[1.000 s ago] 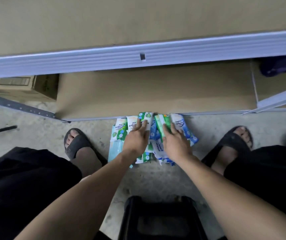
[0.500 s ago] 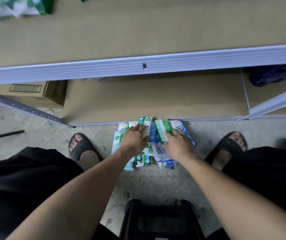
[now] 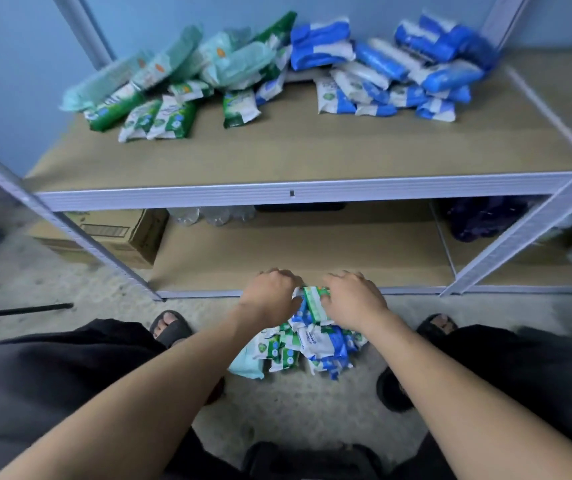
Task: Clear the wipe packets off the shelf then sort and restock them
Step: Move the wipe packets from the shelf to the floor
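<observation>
Item: bundle of wipe packets [image 3: 315,301], green-white and blue, clasped between my left hand [image 3: 270,296] and right hand [image 3: 355,301]; the fingers of both curl round it, gripping. Directly beneath my fingers: loose pile of packets [image 3: 309,348] on the floor [image 3: 277,403]. Beyond and above my fingers: shelf [image 3: 277,161] bearing green packets [image 3: 173,98] to the left, blue packets [image 3: 399,74] to the right. Left of my fingers, lower tier: cardboard box [image 3: 118,233].
</observation>
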Motion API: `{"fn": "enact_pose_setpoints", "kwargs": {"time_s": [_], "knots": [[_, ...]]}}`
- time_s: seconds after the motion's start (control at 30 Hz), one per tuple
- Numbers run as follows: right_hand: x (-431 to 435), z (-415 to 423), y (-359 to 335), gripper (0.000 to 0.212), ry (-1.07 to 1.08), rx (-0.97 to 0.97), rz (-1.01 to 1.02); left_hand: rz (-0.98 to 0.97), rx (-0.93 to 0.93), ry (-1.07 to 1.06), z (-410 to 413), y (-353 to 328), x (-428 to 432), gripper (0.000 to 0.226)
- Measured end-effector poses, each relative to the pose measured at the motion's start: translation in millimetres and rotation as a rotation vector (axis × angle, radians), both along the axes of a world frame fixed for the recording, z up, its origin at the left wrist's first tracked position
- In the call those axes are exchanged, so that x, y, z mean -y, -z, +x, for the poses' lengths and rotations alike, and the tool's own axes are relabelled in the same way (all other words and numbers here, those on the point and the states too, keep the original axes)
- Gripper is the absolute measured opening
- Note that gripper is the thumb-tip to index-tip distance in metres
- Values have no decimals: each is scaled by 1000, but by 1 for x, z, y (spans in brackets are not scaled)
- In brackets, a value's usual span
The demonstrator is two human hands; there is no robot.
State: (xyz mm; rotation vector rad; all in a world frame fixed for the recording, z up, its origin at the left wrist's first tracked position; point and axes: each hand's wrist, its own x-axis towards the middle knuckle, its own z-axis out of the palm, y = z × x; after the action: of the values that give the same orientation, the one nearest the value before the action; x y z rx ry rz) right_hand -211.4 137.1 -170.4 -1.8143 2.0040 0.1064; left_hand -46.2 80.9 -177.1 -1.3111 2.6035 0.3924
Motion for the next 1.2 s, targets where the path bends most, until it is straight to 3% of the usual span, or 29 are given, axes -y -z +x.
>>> {"fn": "enact_pose_setpoints", "kwargs": {"time_s": [0.3, 0.57, 0.77, 1.07, 1.2], "knots": [[-3, -8, -110, 46, -39, -33, -332, -346, -133, 115, -1, -110, 5, 30], [28, -41, -176, 41, -37, -97, -469, -457, -210, 17, 0, -174, 50, 41], [74, -63, -195, 49, -6, -132, -486, -413, -242, -84, 4, -180, 100, 48], [154, -94, -174, 49, 125, -36, -558, -422, -252, -260, -1, -156, 166, 51], [186, -104, -160, 47, 153, 6, -610, -398, -348, -322, 0, -139, 193, 51]]}}
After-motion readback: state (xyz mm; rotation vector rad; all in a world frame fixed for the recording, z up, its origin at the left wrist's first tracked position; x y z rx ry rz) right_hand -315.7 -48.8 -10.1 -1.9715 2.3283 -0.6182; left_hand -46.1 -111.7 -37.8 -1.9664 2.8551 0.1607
